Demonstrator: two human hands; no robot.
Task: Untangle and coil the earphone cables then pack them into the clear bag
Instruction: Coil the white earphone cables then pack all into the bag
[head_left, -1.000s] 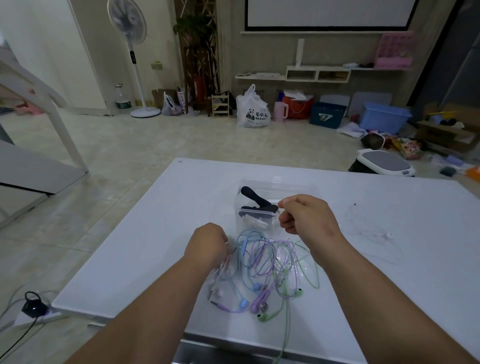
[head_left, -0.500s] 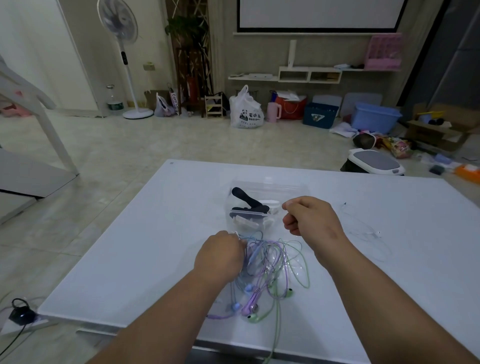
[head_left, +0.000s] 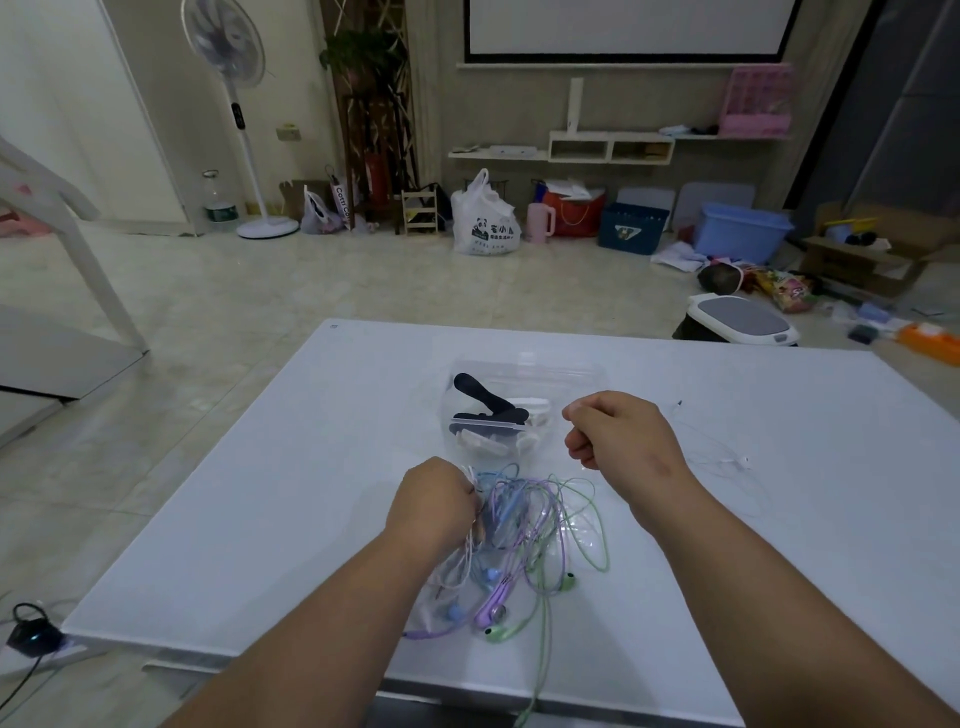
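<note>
Gripping earphone cables (head_left: 524, 525) with my left hand (head_left: 434, 501), fingers curled into tangle's left side. Cables thin, glossy: pastel purple, blue, green loops with rounded buds, heaped by table's near edge, one green strand hanging over that edge. My right hand (head_left: 618, 436) fisted, raised just right of clear bag (head_left: 571, 374); cannot tell if it pinches anything. Bag soft, crinkled, at table centre, black and white pieces inside. Thin white earphone (head_left: 737, 460) loose toward right edge. Table (head_left: 260, 493) smooth, white. Beige glossy tiled floor (head_left: 260, 312), standing fan (head_left: 228, 57) at far wall.
</note>
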